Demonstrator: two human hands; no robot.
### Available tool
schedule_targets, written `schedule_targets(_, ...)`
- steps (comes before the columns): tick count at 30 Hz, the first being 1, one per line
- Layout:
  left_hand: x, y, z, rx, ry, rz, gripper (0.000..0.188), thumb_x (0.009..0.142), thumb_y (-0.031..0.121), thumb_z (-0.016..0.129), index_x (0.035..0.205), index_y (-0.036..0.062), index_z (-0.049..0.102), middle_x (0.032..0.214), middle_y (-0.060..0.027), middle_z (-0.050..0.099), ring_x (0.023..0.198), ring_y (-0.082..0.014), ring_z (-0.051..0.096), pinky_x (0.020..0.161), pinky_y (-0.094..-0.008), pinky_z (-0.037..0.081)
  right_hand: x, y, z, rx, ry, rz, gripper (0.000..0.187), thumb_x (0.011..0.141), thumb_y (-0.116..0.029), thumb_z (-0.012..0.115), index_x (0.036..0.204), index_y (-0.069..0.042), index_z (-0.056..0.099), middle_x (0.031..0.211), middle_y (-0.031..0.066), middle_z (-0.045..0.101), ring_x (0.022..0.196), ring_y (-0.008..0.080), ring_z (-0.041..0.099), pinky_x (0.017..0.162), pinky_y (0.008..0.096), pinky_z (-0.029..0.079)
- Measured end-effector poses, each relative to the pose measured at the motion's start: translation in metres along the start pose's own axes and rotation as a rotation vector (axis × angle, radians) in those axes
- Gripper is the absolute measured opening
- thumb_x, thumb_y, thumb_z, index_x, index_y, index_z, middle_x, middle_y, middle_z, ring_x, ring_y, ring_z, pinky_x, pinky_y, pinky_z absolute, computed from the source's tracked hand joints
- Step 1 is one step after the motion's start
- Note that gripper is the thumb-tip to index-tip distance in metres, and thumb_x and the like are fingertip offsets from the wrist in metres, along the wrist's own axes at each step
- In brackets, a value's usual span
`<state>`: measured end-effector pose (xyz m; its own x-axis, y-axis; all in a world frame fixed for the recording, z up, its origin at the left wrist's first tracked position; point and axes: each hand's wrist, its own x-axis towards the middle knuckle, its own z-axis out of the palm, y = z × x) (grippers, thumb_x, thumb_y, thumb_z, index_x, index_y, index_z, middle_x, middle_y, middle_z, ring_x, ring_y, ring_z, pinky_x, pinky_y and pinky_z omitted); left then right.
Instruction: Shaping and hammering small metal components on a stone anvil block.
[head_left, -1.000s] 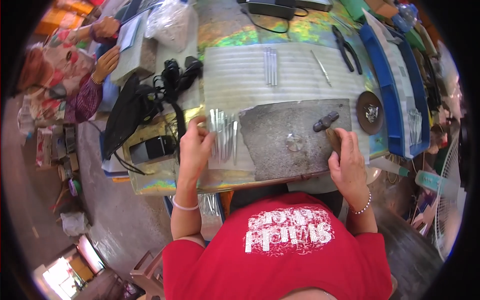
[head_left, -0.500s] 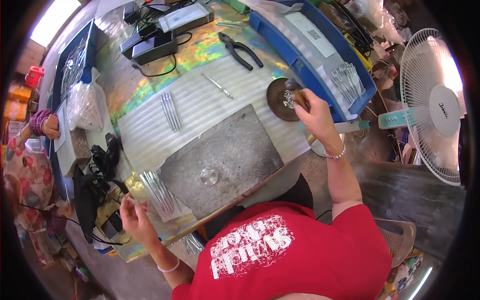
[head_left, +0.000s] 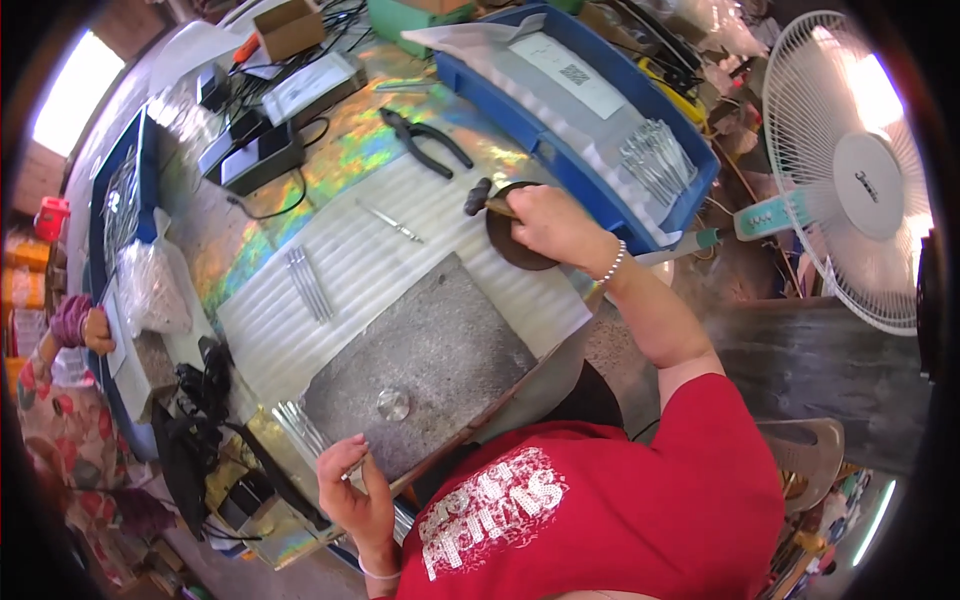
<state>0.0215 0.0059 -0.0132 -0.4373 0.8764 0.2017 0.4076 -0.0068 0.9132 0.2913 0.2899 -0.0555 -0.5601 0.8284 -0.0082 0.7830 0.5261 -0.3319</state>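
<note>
My right hand (head_left: 565,228) grips a small hammer by its wooden handle. The dark hammer head (head_left: 478,197) points left, over the rim of a round brown dish (head_left: 525,258) that hand and hammer partly cover. My left hand (head_left: 357,495) is at the near edge of the table, its fingertips pinched together; whatever they hold is too small to make out. Beside it lies a bundle of silver rods (head_left: 298,424), partly hidden by the hand. A grey slab (head_left: 420,335) lies in front of me, with a clear round disc (head_left: 393,404) on it.
White foam sheet (head_left: 255,330) runs under the slab, carrying several silver rods (head_left: 309,284) and a slim metal tool (head_left: 392,221). Black pliers (head_left: 428,142) lie beyond. A blue tray (head_left: 570,160) and a fan (head_left: 850,180) stand right. At far left is another person's hand (head_left: 98,332).
My left hand has moved right, close to the slab's near left corner. My right hand has turned, and the hammer head has swung left across the dish. The whole view has shifted slightly.
</note>
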Motion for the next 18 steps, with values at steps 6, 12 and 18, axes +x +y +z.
schedule_targets(6, 0.000, 0.002, 0.003, 0.080, -0.096, -0.100, 0.015, 0.083, -0.009, 0.055, 0.095, -0.0022, 0.060, 0.094, -0.0133, 0.063, 0.087, -0.0215, 0.063, 0.076, -0.0286, 0.050, 0.003, -0.004, -0.011, -0.060, -0.063, -0.087, 0.014, 0.069, -0.008, 0.058, 0.075, 0.004, 0.055, 0.078, 0.0220, 0.060, 0.080, 0.0384, 0.060, 0.073, 0.0452, 0.048)
schedule_targets(12, -0.003, -0.001, -0.008, 0.097, -0.146, -0.156, 0.012, 0.084, -0.006, 0.058, 0.096, -0.0030, 0.059, 0.088, -0.0119, 0.066, 0.082, -0.0179, 0.063, 0.075, -0.0279, 0.050, -0.021, -0.024, -0.038, 0.375, 0.062, 0.101, 0.015, 0.074, -0.010, 0.058, 0.076, 0.004, 0.052, 0.069, 0.0160, 0.056, 0.064, 0.0252, 0.057, 0.061, 0.0322, 0.046)
schedule_targets(18, -0.003, 0.018, -0.005, -0.506, -0.106, -0.405, 0.012, 0.087, -0.004, 0.049, 0.097, -0.0011, 0.043, 0.085, -0.0151, 0.058, 0.072, -0.0224, 0.064, 0.067, -0.0316, 0.055, -0.068, -0.104, -0.055, 1.307, -0.135, 0.220, 0.005, 0.078, -0.007, 0.057, 0.077, -0.004, 0.054, 0.073, 0.0028, 0.059, 0.050, 0.0023, 0.044, 0.045, 0.0189, 0.034)
